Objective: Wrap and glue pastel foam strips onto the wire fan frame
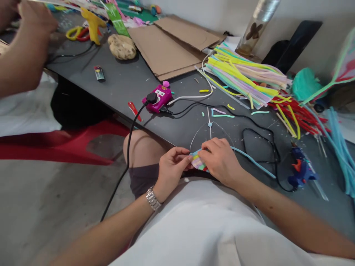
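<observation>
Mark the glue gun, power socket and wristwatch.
Blue glue gun [300,170], head view, on its body.
Magenta power socket [160,99], head view, on its casing.
Metal wristwatch [152,198], head view, on its bracelet.

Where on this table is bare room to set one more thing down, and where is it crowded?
The widest free patch of dark grey tabletop lies between the tan lumpy object, the flat brown cardboard sheets and the magenta plug adapter. A smaller patch lies right of the blue glue gun. It is crowded around the pastel pipe cleaners and red pipe cleaners.
</observation>
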